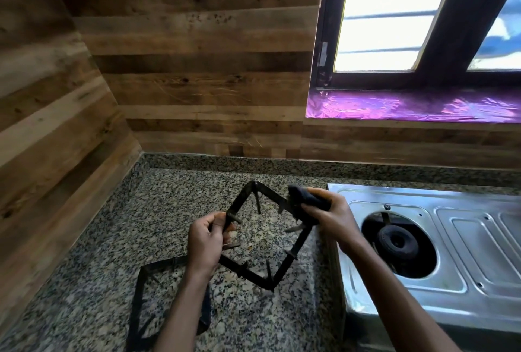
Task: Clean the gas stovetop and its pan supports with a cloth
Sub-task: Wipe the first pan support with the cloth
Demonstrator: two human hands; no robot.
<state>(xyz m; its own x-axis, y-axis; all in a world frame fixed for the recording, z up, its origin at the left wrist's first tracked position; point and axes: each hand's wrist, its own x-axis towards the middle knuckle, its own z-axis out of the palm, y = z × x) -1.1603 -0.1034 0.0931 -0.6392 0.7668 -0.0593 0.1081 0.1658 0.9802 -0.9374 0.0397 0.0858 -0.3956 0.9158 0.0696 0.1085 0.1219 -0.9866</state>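
1. Your left hand [205, 241] grips the raised pan support [262, 236] by its left corner
2. Your right hand [328, 217] pinches a dark cloth [306, 200] around its right corner
3. A second support [158, 295] lies on the granite counter [112, 238], left of the stovetop [456, 241]

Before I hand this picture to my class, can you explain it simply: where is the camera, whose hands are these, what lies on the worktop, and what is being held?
There is one picture, taken by a wide-angle camera worn on a person's head, looking down at their own bare hands. No machine is involved. The left hand grips a square black pan support, lifted and tilted above the speckled granite worktop. The right hand holds a dark cloth against one bar of that support. A second pan support lies flat on the worktop, partly under the left arm. On the right stands the steel gas stovetop, its burner uncovered.
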